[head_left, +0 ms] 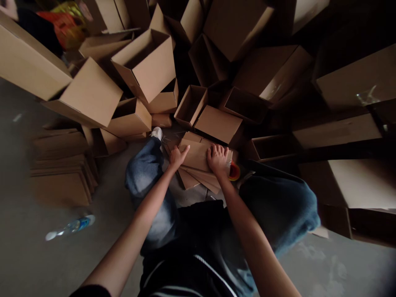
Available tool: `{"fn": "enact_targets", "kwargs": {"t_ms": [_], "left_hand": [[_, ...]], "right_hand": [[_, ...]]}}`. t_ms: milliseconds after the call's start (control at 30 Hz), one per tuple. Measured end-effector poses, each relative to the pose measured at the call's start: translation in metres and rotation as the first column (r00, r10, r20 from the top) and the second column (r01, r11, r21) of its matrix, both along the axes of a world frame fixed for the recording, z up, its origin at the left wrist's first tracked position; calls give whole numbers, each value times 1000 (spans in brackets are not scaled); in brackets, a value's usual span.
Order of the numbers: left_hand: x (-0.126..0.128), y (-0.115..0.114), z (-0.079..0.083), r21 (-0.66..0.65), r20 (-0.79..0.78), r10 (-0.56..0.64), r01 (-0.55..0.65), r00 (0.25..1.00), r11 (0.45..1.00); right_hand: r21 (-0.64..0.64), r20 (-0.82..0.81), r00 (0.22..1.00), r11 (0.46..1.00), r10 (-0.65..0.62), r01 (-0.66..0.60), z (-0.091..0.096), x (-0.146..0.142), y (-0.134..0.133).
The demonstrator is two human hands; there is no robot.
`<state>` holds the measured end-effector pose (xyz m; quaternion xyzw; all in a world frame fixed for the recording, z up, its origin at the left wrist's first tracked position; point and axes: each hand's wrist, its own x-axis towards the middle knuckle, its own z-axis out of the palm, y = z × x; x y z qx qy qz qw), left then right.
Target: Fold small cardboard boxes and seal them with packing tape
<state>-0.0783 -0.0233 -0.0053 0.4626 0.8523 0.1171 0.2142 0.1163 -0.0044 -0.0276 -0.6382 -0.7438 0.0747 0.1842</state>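
The person sits with legs in blue jeans (278, 202) bent to either side of a low pile of flattened cardboard (206, 178) on the grey floor (27, 264). The top piece of cardboard (197, 156) lies flat on this pile, between the knees. It is plain brown, smooth and oblong, with a shiny patch at its right end. Its long axis runs left to right across the person's front, the right end angled slightly nearer; one long edge faces the person, the other the boxes.

The left hand (178, 156) is at its left end, thumb pointing right over the top; whether the fingers clamp it I cannot tell. The right hand (219, 159) lies palm down near the other end, its fingers pointing away, lightly apart and resting on it. A roll of tape (235, 171) sits just beside that hand.

A clear bottle (74, 226) lies well to the left, with stacked cardboard (63, 173) beyond it. Farther off, brown boxes (154, 68) are heaped at many angles, several with open tops.
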Motion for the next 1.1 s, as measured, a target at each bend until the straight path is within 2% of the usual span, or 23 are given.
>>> {"fn": "enact_targets", "kwargs": {"t_ms": [667,1100], "left_hand": [[1,0,3,17,20,13,-13,1000,1000],[2,-1,3,25,-41,-8,9,999,1000]], "right_hand": [[-7,21,1000,1000,-3,3,1,0,0],[4,9,1000,1000,-8,8,1,0,0]]}}
